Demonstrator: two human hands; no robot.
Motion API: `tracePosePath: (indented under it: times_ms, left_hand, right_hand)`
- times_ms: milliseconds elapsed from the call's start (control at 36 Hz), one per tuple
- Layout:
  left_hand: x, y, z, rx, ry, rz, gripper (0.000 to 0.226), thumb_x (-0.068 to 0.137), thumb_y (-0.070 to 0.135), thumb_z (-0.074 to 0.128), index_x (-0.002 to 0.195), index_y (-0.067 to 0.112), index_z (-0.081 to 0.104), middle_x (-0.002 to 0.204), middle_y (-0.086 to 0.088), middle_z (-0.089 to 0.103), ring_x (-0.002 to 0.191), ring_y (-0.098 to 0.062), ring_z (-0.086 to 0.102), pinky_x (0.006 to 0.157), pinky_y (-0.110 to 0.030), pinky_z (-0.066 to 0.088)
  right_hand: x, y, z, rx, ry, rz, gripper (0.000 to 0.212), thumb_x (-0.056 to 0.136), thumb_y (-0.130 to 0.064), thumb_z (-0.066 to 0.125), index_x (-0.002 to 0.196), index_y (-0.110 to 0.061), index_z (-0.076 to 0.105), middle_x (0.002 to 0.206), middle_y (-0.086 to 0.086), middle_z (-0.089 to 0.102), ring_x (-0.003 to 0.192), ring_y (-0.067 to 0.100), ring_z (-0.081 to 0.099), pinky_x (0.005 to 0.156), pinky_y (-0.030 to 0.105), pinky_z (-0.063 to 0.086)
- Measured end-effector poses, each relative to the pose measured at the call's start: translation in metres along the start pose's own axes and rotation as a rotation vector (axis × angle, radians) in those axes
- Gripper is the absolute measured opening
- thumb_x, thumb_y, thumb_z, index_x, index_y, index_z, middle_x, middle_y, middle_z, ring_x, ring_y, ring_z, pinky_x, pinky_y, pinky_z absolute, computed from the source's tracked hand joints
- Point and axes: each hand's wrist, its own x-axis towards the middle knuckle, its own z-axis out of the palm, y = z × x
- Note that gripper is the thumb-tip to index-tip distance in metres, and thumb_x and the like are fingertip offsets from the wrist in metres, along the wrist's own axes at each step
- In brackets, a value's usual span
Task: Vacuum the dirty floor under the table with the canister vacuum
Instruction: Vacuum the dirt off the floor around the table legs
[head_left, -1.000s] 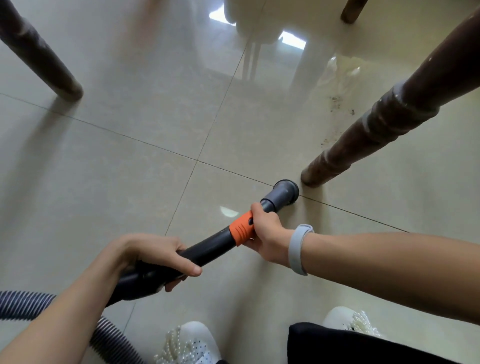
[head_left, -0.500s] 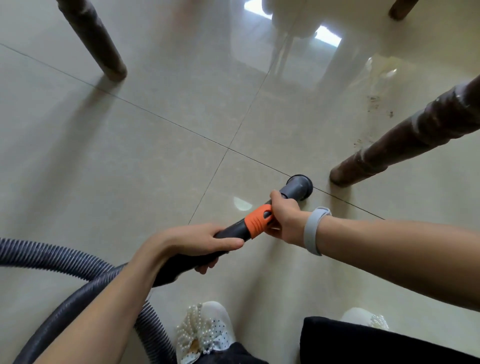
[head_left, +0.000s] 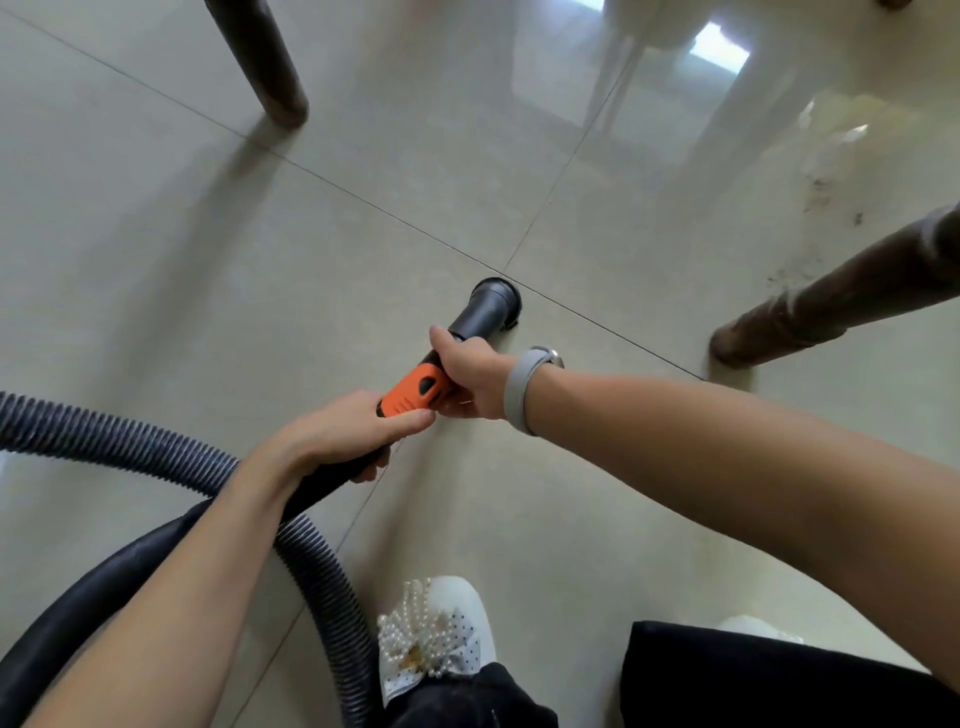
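The black vacuum wand with an orange collar (head_left: 415, 395) points away from me, its round grey nozzle (head_left: 491, 309) down on the glossy beige tile floor (head_left: 208, 270) near a crossing of grout lines. My left hand (head_left: 343, 434) grips the wand just behind the orange collar. My right hand (head_left: 467, 376), with a grey band on the wrist, grips the wand just ahead of the collar. A ribbed grey hose (head_left: 171, 457) curves off to the left behind my left arm. Dark dirt specks (head_left: 815, 208) lie on the floor at the right.
A dark wooden table leg (head_left: 810, 306) meets the floor at the right, another leg (head_left: 260, 62) stands at the upper left. My white shoe with a pearl bow (head_left: 431, 639) and dark trousers (head_left: 753, 680) are at the bottom. A bright reflection (head_left: 719, 44) shines on the far tiles.
The nozzle has slid left, away from the right table leg. My left hand has moved up the wand to the orange collar. More hose has come into view at the left.
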Motion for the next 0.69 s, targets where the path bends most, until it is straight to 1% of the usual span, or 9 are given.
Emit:
tracePosePath:
  times_ms: [83,194,278,361,417,500,556,611,694]
  left_hand:
    - [-0.002,0.007,-0.001,0.048,-0.095,-0.028,0.039,0.092,0.042,0.058,0.08,0.01,0.041,0.053,-0.007,0.051,0.043,-0.021,0.048,0.048,-0.028,0.041]
    - [-0.011,-0.005,0.003,0.09,-0.292,-0.105,0.039,0.091,0.04,0.06,0.082,0.008,0.041,0.052,-0.008,0.053,0.043,-0.021,0.052,0.048,-0.028,0.044]
    - [-0.018,-0.02,0.01,0.12,-0.415,-0.147,0.051,0.08,0.052,0.068,0.08,0.006,0.047,0.056,-0.008,0.06,0.049,-0.023,0.058,0.055,-0.029,0.048]
    - [-0.022,-0.024,0.008,0.084,-0.383,-0.153,0.043,0.086,0.044,0.063,0.077,0.005,0.047,0.052,-0.006,0.059,0.046,-0.02,0.056,0.053,-0.027,0.046]
    - [-0.024,-0.025,0.0,0.041,-0.304,-0.165,0.033,0.094,0.032,0.057,0.081,0.005,0.044,0.049,-0.006,0.056,0.043,-0.019,0.053,0.048,-0.026,0.044]
    - [-0.024,-0.027,-0.012,-0.019,-0.207,-0.167,0.03,0.095,0.028,0.057,0.082,0.006,0.042,0.05,-0.008,0.053,0.042,-0.021,0.05,0.047,-0.027,0.043]
    - [-0.024,-0.028,-0.014,-0.032,-0.191,-0.163,0.03,0.094,0.027,0.058,0.082,0.006,0.041,0.051,-0.009,0.051,0.042,-0.022,0.048,0.046,-0.028,0.042]
    - [-0.025,-0.026,-0.009,-0.034,-0.237,-0.16,0.033,0.092,0.03,0.061,0.082,0.006,0.041,0.051,-0.009,0.051,0.042,-0.023,0.048,0.046,-0.027,0.042]
    - [-0.021,-0.023,0.008,-0.015,-0.381,-0.155,0.045,0.079,0.043,0.068,0.083,0.007,0.041,0.054,-0.009,0.053,0.044,-0.022,0.05,0.047,-0.027,0.044]
  right_hand:
    - [-0.004,0.003,-0.004,-0.014,0.017,0.02,0.033,0.099,-0.043,0.039,0.105,-0.011,0.046,0.096,0.011,0.058,0.073,0.022,0.057,0.06,0.032,0.051]
    - [-0.011,0.036,0.002,-0.022,0.039,0.079,0.038,0.098,-0.044,0.04,0.112,-0.011,0.051,0.105,0.013,0.06,0.077,0.025,0.059,0.052,0.028,0.049]
    - [-0.013,0.057,0.009,-0.066,0.068,0.124,0.041,0.096,-0.047,0.04,0.105,-0.008,0.05,0.085,0.009,0.057,0.065,0.022,0.058,0.059,0.029,0.051]
    - [-0.01,0.056,0.019,-0.151,0.055,0.07,0.041,0.098,-0.043,0.037,0.113,-0.007,0.052,0.098,0.014,0.059,0.09,0.029,0.062,0.076,0.035,0.055]
    - [-0.008,0.046,0.028,-0.165,0.04,0.012,0.038,0.099,-0.041,0.036,0.106,-0.008,0.053,0.094,0.015,0.059,0.088,0.031,0.063,0.084,0.04,0.055]
    - [-0.005,0.031,0.037,-0.139,0.024,-0.02,0.039,0.099,-0.04,0.036,0.105,-0.006,0.054,0.08,0.011,0.055,0.066,0.022,0.054,0.075,0.037,0.054]
    - [-0.004,0.027,0.039,-0.14,0.013,-0.028,0.037,0.098,-0.04,0.036,0.099,-0.007,0.051,0.091,0.014,0.057,0.069,0.023,0.054,0.064,0.032,0.052]
    - [-0.005,0.033,0.034,-0.117,0.022,-0.015,0.036,0.098,-0.041,0.038,0.096,-0.008,0.05,0.098,0.015,0.057,0.077,0.027,0.056,0.062,0.031,0.049]
    - [-0.012,0.058,0.016,-0.054,0.081,0.045,0.039,0.096,-0.044,0.041,0.085,-0.008,0.051,0.091,0.013,0.058,0.074,0.028,0.057,0.06,0.03,0.048]
